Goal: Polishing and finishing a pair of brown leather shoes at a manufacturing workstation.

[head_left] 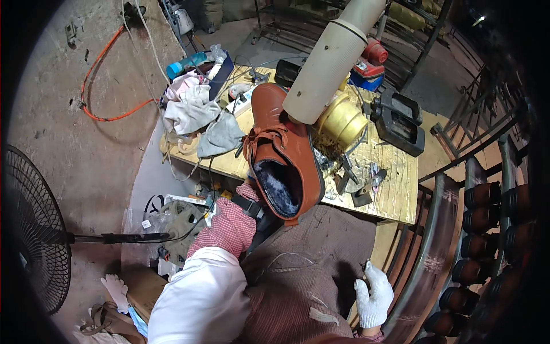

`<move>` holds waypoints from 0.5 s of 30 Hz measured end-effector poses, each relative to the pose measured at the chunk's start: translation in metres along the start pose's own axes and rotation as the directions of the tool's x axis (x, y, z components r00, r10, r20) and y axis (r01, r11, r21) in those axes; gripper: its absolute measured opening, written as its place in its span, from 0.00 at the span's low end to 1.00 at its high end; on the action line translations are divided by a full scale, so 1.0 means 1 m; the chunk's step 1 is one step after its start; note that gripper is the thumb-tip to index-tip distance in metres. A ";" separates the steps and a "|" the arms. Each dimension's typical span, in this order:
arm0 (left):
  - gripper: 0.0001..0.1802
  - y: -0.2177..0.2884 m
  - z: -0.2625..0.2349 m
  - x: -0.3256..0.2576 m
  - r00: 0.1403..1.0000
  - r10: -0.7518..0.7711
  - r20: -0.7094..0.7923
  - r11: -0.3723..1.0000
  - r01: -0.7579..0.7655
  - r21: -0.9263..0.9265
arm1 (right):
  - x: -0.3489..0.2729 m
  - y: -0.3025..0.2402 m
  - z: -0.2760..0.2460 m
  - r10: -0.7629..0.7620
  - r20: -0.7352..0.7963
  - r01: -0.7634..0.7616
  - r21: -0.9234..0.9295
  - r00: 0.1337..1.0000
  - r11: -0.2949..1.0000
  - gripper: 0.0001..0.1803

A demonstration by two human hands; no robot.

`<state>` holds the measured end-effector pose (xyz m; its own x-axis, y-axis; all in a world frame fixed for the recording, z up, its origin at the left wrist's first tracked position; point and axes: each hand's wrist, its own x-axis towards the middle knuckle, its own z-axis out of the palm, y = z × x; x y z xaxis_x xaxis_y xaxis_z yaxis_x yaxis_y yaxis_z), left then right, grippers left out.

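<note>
A brown leather shoe (298, 155) with a dark, fuzzy lining is held up over my lap, its opening toward me and its toe pointing away. My left hand (250, 188) grips it from the left side; most of the fingers are hidden behind the shoe. A red checked sleeve cover and a black band lie around that wrist. Low on the right, beside my thigh, is my right hand (373, 298) in a white knit glove. Its thumb and forefinger are apart, and I see nothing clear held between them. A thick cream tube (326, 69) slants down close above the shoe.
Behind the shoe stands a wooden table (395, 195) with a yellow drum (342, 121), black trays (398, 123), hand tools (362, 183) and grey cloths (220, 135). A fan (37, 229) is at left. Racks of dark shoes (481, 218) line the right.
</note>
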<state>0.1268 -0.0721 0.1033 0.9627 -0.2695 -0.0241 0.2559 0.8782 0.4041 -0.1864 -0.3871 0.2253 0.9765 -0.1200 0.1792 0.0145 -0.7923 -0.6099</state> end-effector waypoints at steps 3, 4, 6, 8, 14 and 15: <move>0.47 0.010 0.012 -0.008 1.000 0.020 0.000 1.000 -0.020 -0.018 | 0.002 0.002 0.005 -0.006 0.018 0.007 -0.027 1.000 1.000 0.22; 0.48 0.014 0.015 -0.017 1.000 0.025 0.004 0.999 -0.025 -0.024 | 0.002 0.003 0.007 0.017 0.043 -0.015 -0.040 0.999 0.999 0.22; 0.49 0.017 0.023 -0.044 1.000 0.019 0.016 0.999 -0.019 -0.039 | 0.003 0.004 0.010 0.015 0.020 -0.015 -0.003 1.000 1.000 0.22; 0.50 0.013 0.034 -0.076 1.000 -0.001 0.018 0.999 0.001 -0.045 | 0.005 0.006 0.013 0.056 0.032 -0.057 0.041 0.998 0.998 0.21; 0.51 -0.004 0.071 -0.113 0.988 -0.125 -0.088 0.992 0.126 0.008 | 0.026 0.024 0.013 0.085 0.127 -0.103 0.140 0.988 0.985 0.22; 0.50 -0.003 0.075 -0.105 0.969 -0.176 -0.176 0.983 0.183 0.024 | 0.031 0.030 0.010 0.098 0.127 -0.115 0.133 0.987 0.984 0.21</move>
<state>0.0185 -0.0762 0.1731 0.9029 -0.3458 -0.2553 0.4253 0.8045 0.4147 -0.1533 -0.4082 0.2046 0.9926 -0.1202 0.0189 -0.0694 -0.6867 -0.7236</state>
